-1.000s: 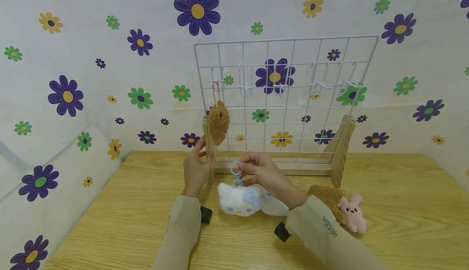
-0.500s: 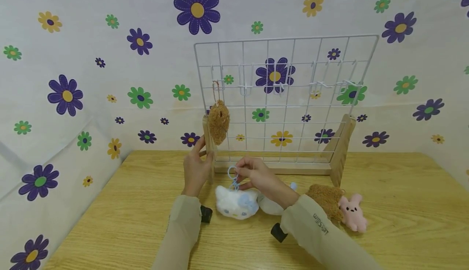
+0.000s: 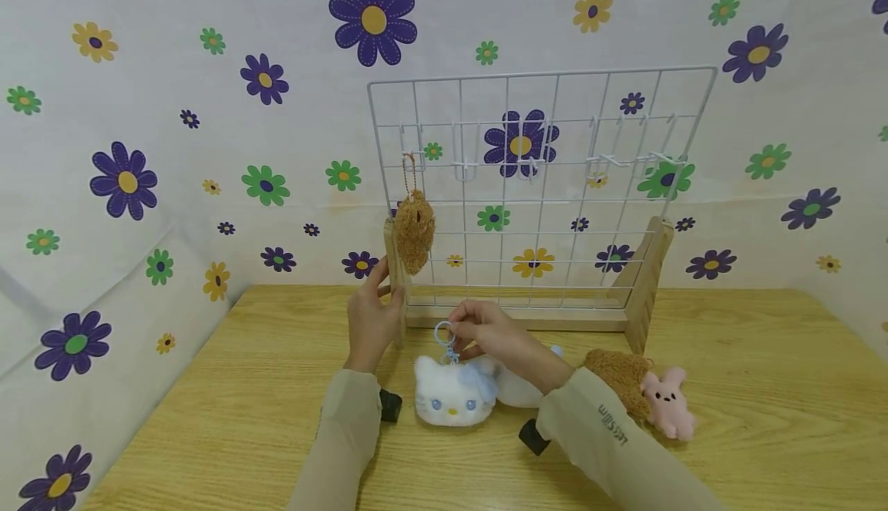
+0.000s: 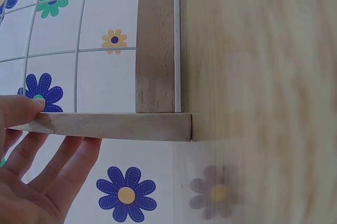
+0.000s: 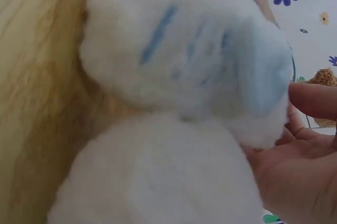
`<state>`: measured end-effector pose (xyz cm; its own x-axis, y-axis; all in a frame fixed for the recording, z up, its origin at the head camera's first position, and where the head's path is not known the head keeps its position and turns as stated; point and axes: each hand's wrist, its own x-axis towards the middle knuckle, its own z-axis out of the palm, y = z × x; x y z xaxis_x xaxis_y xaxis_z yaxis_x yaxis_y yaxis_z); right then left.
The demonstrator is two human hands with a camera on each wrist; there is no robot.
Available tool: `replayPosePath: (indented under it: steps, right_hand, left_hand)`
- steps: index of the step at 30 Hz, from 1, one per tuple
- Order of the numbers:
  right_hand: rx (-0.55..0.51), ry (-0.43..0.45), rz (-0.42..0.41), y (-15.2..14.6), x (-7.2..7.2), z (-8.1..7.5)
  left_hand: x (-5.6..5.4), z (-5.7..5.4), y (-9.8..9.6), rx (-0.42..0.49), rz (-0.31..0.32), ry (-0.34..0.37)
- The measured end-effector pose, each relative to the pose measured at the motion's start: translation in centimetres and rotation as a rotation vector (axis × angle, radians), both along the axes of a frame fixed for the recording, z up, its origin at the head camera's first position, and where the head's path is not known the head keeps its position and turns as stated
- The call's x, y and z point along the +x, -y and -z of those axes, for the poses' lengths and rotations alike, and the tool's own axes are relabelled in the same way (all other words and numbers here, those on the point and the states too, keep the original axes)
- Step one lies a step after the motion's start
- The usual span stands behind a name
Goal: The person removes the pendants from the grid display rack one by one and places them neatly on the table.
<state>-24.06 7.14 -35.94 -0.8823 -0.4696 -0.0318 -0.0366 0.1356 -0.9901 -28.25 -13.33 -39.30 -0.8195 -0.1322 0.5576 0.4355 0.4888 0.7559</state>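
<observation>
My left hand (image 3: 371,322) holds the wooden side leg (image 4: 110,125) of a white wire grid rack (image 3: 541,75), thumb on one face and fingers on the other in the left wrist view. My right hand (image 3: 496,337) pinches near a light blue key ring (image 3: 436,333) on a white cat-head plush keychain (image 3: 451,407) with a blue bow. The cat plush is upright at the tabletop, its face toward the head camera. Beside it lies another white plush (image 3: 516,389), partly hidden by my right wrist. In the right wrist view both plushes (image 5: 158,171) fill the foreground, blurred.
A brown plush (image 3: 414,233) hangs by a bead chain at the rack's left. Several white hooks (image 3: 610,160) line the grid. To the right on the wooden table (image 3: 763,388) lie another brown plush (image 3: 613,376) and a pink bunny plush (image 3: 671,405).
My right hand has come slightly down and toward me with the cat plush, whose face has tipped up into view. My left hand stays on the rack leg.
</observation>
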Motion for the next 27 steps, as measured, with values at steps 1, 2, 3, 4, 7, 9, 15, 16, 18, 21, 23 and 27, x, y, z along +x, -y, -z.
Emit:
replayPosePath:
  steps: [1, 2, 3, 4, 7, 9, 15, 16, 18, 21, 23, 27]
  right_hand:
    - [0.015, -0.021, 0.008, 0.1, -0.1, 0.0]
    - [0.028, -0.039, 0.017, 0.2, -0.1, 0.0]
    - [0.046, -0.058, 0.027, 0.2, -0.1, 0.0]
    - [0.059, -0.075, 0.035, 0.2, -0.2, 0.0]
    - [0.095, -0.131, 0.047, 0.0, -0.2, 0.0]
    - [0.127, -0.165, 0.062, -0.2, -0.1, -0.1]
    - [0.168, -0.202, 0.107, -1.1, -0.3, -0.9]
    - [0.165, -0.206, 0.115, -1.3, -0.4, -1.1]
    - [0.153, -0.204, 0.129, -1.8, -0.6, -1.4]
    - [0.137, -0.195, 0.149, -2.7, -0.9, -1.9]
    - [0.127, -0.187, 0.158, -3.3, -1.1, -2.2]
    - [0.128, -0.202, 0.168, -4.6, -1.1, -2.9]
  left_hand:
    - [0.0, 0.0, 0.0, -0.002, -0.001, -0.001]
    - [0.0, 0.1, 0.0, -0.003, -0.002, -0.003]
    - [0.0, 0.1, 0.0, -0.006, -0.002, -0.004]
    - [0.0, 0.1, 0.0, -0.006, -0.002, -0.002]
    - [0.1, 0.0, 0.0, -0.001, 0.0, 0.013]
    - [0.1, 0.0, 0.0, 0.005, 0.004, 0.022]
    - [0.1, -0.1, 0.0, 0.009, 0.01, 0.028]
    - [0.1, -0.1, 0.0, 0.01, 0.011, 0.031]
    - [0.1, -0.1, -0.1, 0.016, 0.011, 0.041]
    - [0.1, -0.2, -0.1, 0.022, 0.012, 0.053]
    - [0.1, -0.3, -0.1, 0.021, 0.011, 0.057]
    - [0.1, -0.3, -0.1, 0.014, 0.008, 0.053]
